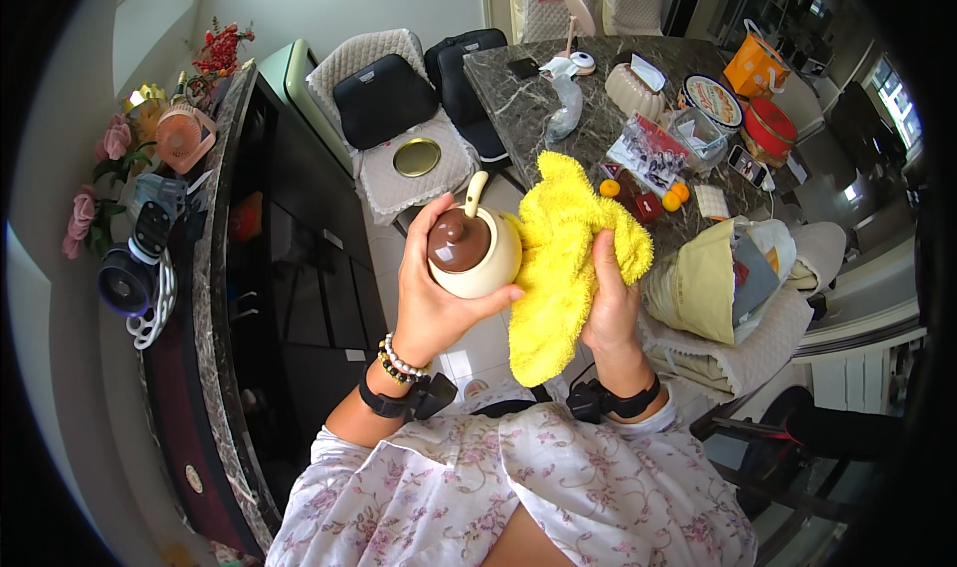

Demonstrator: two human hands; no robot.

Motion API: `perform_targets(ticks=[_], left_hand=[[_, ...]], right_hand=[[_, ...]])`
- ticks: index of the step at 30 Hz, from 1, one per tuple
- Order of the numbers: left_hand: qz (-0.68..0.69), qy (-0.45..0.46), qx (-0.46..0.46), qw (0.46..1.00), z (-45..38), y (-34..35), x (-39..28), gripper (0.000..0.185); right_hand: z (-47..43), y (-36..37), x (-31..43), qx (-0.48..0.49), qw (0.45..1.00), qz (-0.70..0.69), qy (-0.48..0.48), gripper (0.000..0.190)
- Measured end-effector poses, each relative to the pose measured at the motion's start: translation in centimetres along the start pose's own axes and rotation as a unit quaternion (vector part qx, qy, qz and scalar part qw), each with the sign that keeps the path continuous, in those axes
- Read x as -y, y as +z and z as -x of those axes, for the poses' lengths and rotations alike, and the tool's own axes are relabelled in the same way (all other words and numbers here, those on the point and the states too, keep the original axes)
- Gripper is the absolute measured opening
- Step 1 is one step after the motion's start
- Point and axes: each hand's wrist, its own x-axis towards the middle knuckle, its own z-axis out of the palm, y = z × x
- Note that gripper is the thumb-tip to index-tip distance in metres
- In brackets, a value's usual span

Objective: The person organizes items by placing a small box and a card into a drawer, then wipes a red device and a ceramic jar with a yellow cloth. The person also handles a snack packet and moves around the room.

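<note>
My left hand (437, 298) holds a small round cream ceramic pot (505, 260), its thumb and fingers around the sides. The pot has a brown knobbed lid (460, 241), which looks tilted in the opening, and a cream spoon handle (475, 193) sticks up at the rim. Gripped in my right hand (617, 298) is a yellow fluffy cloth (557, 268), bunched at the top and hanging down. The cloth touches the pot's right side. Part of the pot's far side is hidden by the cloth.
Ahead right stands a dark marble table (516, 99) with a tissue box (635, 92), tins, oranges and a phone (748, 164). A padded chair (415, 170) bears a black case and a round gold lid (417, 157). A cabinet (217, 283) runs along the left. A bag (691, 283) sits at right.
</note>
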Motion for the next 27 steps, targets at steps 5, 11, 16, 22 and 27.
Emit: perform_targets(ticks=[5, 11, 16, 22, 27], left_hand=[[0.088, -0.022, 0.039, 0.995, -0.8, -2.0, -0.3, 0.099], [0.117, -0.021, 0.074, 0.99, 0.8, 0.0, -0.4, 0.104], [0.033, 0.015, 0.05, 0.998, 1.8, -0.3, -0.2, 0.114], [-0.094, 0.113, 0.083, 0.986, 2.0, -0.8, 0.8, 0.116], [0.068, 0.067, 0.188, 0.978, 2.2, 2.4, 1.6, 0.114]], right_hand=[[-0.7, 0.4, 1.2, 0.026, 0.989, -0.077, 0.122, 0.048], [1.2, 2.3, -2.5, 0.087, 0.99, -0.054, 0.098, 0.047], [1.5, 2.7, -3.2, 0.055, 0.985, -0.089, 0.135, 0.053], [2.6, 1.2, -3.5, -0.046, 0.991, 0.008, 0.126, 0.046], [5.6, -5.1, -2.9, -0.08, 0.994, -0.054, 0.042, 0.036]])
